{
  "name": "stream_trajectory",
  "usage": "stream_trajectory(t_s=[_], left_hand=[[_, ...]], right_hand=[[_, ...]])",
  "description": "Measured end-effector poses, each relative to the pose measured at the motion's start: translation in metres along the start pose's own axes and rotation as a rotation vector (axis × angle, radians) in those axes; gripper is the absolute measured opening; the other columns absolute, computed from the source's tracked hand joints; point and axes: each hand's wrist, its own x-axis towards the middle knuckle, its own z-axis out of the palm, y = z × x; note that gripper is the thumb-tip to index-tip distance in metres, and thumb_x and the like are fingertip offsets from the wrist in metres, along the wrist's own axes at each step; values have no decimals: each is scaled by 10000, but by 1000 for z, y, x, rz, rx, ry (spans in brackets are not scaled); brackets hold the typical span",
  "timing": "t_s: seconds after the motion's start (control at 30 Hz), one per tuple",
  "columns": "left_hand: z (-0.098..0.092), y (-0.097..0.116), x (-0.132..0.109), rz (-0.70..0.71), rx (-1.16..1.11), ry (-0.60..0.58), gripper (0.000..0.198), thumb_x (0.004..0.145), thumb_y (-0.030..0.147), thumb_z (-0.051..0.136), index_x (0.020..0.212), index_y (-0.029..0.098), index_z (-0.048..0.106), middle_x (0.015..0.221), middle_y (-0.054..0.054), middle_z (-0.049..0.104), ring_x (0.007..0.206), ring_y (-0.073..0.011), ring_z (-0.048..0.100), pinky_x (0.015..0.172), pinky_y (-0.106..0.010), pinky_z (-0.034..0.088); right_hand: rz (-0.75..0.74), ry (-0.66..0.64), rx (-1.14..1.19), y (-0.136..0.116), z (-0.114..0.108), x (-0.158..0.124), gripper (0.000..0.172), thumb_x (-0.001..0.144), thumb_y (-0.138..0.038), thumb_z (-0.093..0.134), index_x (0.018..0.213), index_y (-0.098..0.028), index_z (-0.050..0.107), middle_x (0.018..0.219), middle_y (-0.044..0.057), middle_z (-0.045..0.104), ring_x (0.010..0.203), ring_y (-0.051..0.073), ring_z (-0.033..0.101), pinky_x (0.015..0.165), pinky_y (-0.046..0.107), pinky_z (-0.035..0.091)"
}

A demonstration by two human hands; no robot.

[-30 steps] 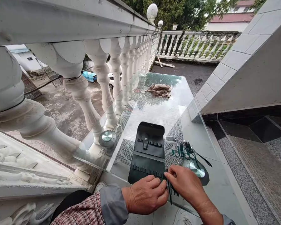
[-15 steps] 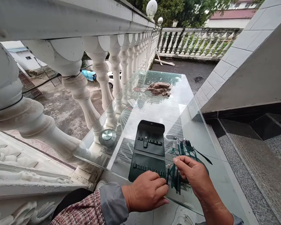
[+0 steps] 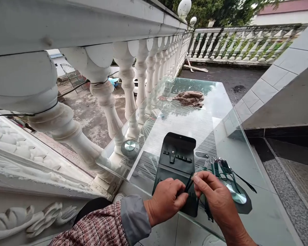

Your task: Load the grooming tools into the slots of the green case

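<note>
An open dark manicure case (image 3: 178, 150) with rows of elastic loops lies on the glass table. My left hand (image 3: 166, 201) covers part of its lower flap, fingers curled and thumb bent in; what they grip is hidden. My right hand (image 3: 217, 198) pinches a slim dark tool (image 3: 189, 183) slanting over the lower flap, its lower end at my left fingertips. Its exact kind is too small to tell. Right of the case lie several dark green grooming tools, among them nail clippers (image 3: 215, 167) and scissors (image 3: 227, 176). More slim tools (image 3: 208, 212) are partly behind my right hand.
The glass table (image 3: 256, 194) has round metal discs on its supports, one at the left (image 3: 130, 146). A crumpled brown cloth (image 3: 191, 99) lies at its far end. A white balustrade (image 3: 106, 99) runs along the left; stone steps (image 3: 292, 174) are at the right.
My right hand has come in beside my left with the slim dark tool, over the lower flap. The left fingers have curled inward. The view has swung left.
</note>
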Motion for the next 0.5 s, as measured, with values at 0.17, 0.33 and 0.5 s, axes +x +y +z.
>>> stream_trajectory(t_s=[0.17, 0.33, 0.5], left_hand=[[2, -6, -1, 27, 90, -4, 95, 774, 220, 605, 759, 181, 520, 617, 38, 544, 597, -120, 485, 543, -232, 350], [-9, -7, -3, 236, 151, -38, 164, 886, 301, 507, 971, 162, 506, 766, 6, 597, 667, -134, 508, 634, -255, 407], [-19, -1, -5, 626, 286, -195, 201, 934, 167, 337, 924, 135, 536, 761, -26, 583, 730, -130, 536, 721, -253, 434]], right_hand=[[18, -10, 64, -1, 6, 1, 375, 699, -466, 648, 929, -182, 564, 878, 58, 629, 558, 108, 528, 538, 262, 478], [13, 140, 101, 1, 1, 9, 343, 697, -441, 664, 907, -178, 593, 814, 38, 618, 570, 99, 516, 517, 236, 459], [-27, 372, 220, 3, 0, 22, 342, 671, -425, 693, 891, -182, 598, 790, 8, 599, 564, 74, 499, 507, 203, 442]])
